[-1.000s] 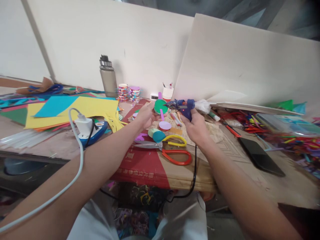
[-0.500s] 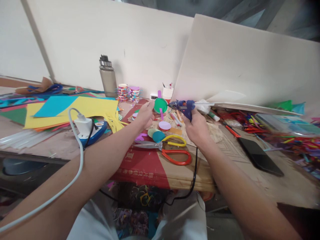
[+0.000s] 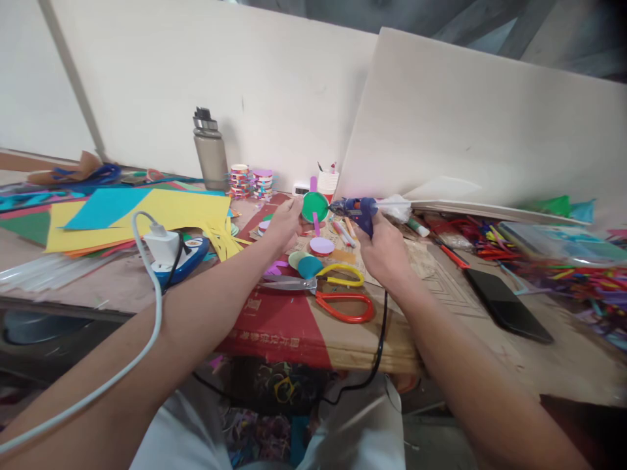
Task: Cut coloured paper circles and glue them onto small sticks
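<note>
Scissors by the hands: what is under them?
Both scissors lie on a printed red-and-brown cardboard sheet. The table beneath that cardboard is covered, so its surface there cannot be seen.

Plainly a craft workshop, with a desk (image 3: 98, 284) strewn with coloured paper sheets (image 3: 147, 212) on the left, scissors (image 3: 337, 300) and a hot-glue gun (image 3: 360, 209) in the middle, pipe cleaners (image 3: 578, 274) on the right, tape rolls (image 3: 252, 181) and a pen cup (image 3: 328, 181) at the far edge, boards (image 3: 490, 124) leaning behind.

Soft even light, wide-angle warp at the edges.
Pale wall boards (image 3: 245, 85) bright, no glare; faint shadow right of grey metal bottle (image 3: 210, 153). Centre sharp; far-right heap of coloured sticks (image 3: 578, 267) slightly blurred, top-right corner dark.
</note>
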Tool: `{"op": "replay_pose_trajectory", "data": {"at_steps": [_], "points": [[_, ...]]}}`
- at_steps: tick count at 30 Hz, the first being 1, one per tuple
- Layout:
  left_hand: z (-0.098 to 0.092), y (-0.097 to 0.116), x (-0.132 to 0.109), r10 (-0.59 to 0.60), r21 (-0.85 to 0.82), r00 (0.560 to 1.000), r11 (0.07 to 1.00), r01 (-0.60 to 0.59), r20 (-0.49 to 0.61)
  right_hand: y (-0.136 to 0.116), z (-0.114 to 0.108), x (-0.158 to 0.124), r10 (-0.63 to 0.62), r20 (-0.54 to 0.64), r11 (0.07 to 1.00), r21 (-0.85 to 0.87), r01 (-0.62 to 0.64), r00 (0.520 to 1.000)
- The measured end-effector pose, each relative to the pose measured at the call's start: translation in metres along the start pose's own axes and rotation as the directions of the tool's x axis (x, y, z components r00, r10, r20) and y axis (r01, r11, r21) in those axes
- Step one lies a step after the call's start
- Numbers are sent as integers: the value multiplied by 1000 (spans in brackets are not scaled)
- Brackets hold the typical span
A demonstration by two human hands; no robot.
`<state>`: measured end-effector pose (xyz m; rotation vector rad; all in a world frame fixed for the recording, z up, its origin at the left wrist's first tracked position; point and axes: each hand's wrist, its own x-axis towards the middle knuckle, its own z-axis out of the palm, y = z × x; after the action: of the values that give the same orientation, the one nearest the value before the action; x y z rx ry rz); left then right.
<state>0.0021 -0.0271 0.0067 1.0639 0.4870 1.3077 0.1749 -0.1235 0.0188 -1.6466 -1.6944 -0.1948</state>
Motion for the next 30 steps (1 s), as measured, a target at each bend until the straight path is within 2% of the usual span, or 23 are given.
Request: {"op": "replay_pose_trajectory", "data": {"at_steps": [15,23,30], "points": [[6,7,-3,16,-34,997,999,-19,-78,-4,0,-2,6,48,1000,-20,-5,999],[0,3,0,36,9,998,999,-35,-53,-3,1,-2,7,95,1000,17,-9,995],[0,3,2,-9,-16,997,1000,8,-72,1,1,2,68,45,993,92,-72,997]]}}
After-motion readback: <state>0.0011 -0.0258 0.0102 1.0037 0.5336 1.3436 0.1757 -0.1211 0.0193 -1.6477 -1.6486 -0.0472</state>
